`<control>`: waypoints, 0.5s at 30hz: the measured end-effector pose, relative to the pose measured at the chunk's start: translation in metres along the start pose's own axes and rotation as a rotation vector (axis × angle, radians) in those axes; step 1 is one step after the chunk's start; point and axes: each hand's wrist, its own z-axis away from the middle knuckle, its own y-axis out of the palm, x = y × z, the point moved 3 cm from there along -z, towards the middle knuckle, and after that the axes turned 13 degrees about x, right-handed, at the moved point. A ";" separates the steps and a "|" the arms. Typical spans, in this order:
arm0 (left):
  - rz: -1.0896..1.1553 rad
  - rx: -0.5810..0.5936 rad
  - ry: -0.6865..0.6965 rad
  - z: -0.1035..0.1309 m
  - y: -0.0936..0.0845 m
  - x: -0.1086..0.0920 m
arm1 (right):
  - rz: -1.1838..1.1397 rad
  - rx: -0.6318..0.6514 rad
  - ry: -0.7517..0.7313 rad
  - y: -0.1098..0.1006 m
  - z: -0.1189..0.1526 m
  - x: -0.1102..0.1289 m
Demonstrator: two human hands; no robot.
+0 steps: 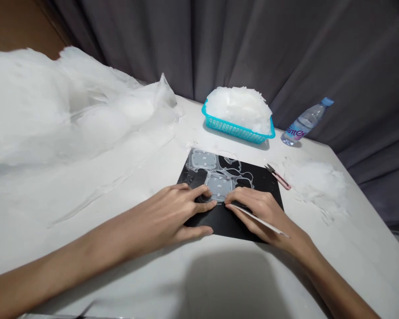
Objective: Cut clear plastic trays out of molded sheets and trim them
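Note:
A black mat (216,221) lies on the white table with a thin translucent sheet (219,185) on it, which bears rounded rectangular shapes and curved outlines. My left hand (179,208) rests on the mat, fingers spread, its fingertips at the sheet's lower left edge. In my right hand (259,208) is a thin white stick (261,221), pinched between the fingers. Its near end points down at the lower right of the sheet, beside my left fingertips; the very tip is hidden by my fingers.
A big heap of translucent white film (69,110) covers the left of the table (146,274). Behind the mat stands a blue basket (236,128) of white pieces. Pink-handled snips (281,178), white scraps (322,188) and a water bottle (304,124) are on the right.

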 end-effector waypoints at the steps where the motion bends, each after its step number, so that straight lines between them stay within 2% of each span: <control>1: 0.002 0.020 -0.002 0.000 -0.001 0.000 | -0.028 0.002 0.016 -0.002 0.002 0.000; 3: 0.012 0.042 -0.008 0.000 -0.002 0.001 | -0.110 -0.003 0.042 -0.005 0.005 -0.002; 6: 0.045 0.016 -0.002 0.001 -0.004 0.001 | -0.191 -0.026 0.045 -0.004 0.005 -0.004; 15: 0.023 0.024 -0.003 0.001 -0.002 0.001 | -0.106 -0.051 -0.022 0.003 0.001 -0.006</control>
